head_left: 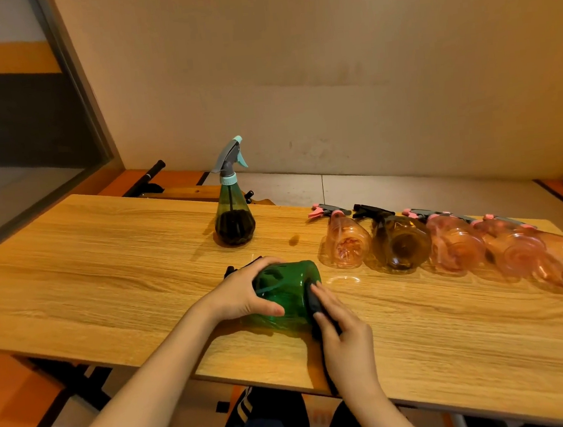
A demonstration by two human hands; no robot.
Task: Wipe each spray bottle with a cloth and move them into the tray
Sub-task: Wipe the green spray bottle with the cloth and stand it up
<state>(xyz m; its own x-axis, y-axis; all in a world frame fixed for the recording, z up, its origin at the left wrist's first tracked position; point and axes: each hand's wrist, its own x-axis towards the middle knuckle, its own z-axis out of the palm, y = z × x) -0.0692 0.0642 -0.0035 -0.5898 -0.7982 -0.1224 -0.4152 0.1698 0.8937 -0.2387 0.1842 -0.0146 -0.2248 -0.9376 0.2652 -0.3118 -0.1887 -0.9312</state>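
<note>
Head view: I'm looking down at the desk point(106, 264), both hands on one bottle close to its near edge.
Left hand point(243, 294): fingers and thumb curled round the green spray bottle point(288, 295), holding it on its side.
Right hand point(344, 331): fingers fairly straight, pressing a dark cloth point(316, 304) against the bottle's base end.
Bottle axis: the green bottle's long axis runs away from me and to the left; its dark trigger head point(240, 267) points toward the far side, the base faces my right hand.
Nearer hand: the right one sits at the base, the left one covers the body, so I judge the left hand is the one placed to carry it.
Waiting bottles: four bottles (three pink point(345, 245), one amber point(400, 246)) lie on their sides in a row to my right, touching or nearly so.
Upright bottle: a green one point(234, 218) stands further back.
Tray: I can't see one anywhere, so which way to move is unclear.
</note>
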